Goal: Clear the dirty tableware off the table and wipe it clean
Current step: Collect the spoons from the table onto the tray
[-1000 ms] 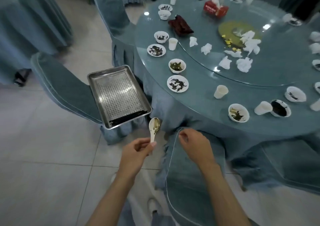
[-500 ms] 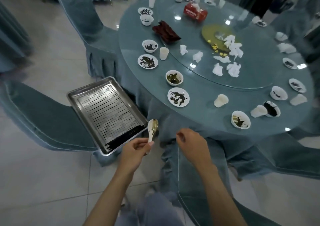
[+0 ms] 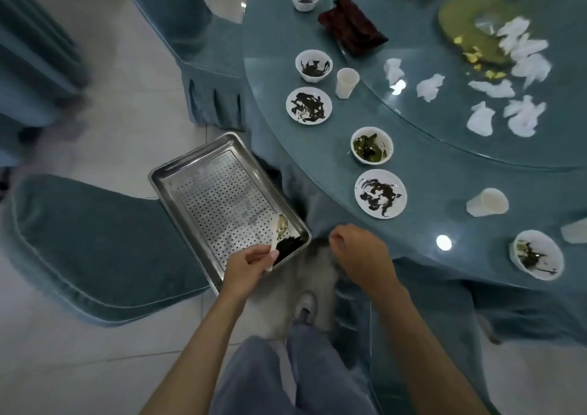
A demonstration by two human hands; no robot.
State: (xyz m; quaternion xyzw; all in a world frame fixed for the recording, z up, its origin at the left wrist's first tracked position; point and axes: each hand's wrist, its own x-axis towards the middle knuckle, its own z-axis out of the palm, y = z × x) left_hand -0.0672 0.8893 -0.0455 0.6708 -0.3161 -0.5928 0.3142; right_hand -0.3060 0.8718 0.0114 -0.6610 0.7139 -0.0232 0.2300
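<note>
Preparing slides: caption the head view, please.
Left hand holds a dirty spoon over the perforated steel tray beside the cluttered round table.
</note>
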